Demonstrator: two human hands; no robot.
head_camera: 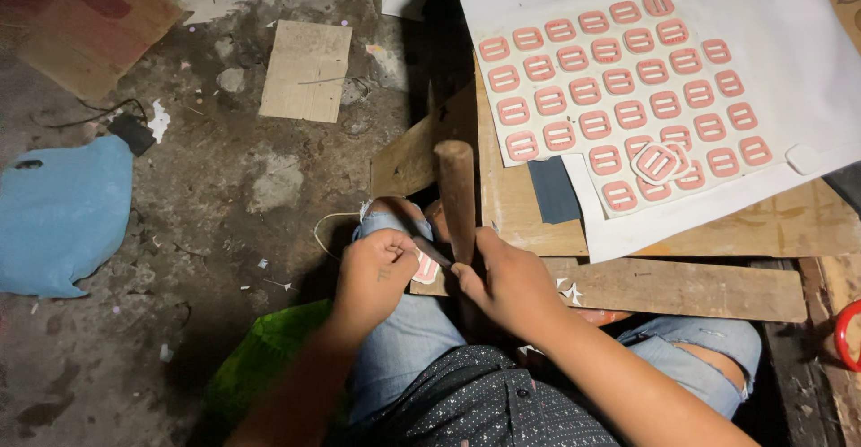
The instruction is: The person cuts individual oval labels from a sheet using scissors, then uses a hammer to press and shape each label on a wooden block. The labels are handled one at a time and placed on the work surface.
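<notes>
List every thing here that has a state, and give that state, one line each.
left hand: closed, pinching a pink piece
pink piece: held at the plank edge
right hand: closed around the wooden handle
wooden handle: upright, gripped low
pink pieces: laid in rows on white sheet
jeans: torn at the knee

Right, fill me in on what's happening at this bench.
A seated person grips a wooden handle upright in the right hand, while the left hand pinches a small pink slotted piece at the wooden board's edge. Rows of matching pink pieces lie on a white sheet further up the bench.
</notes>
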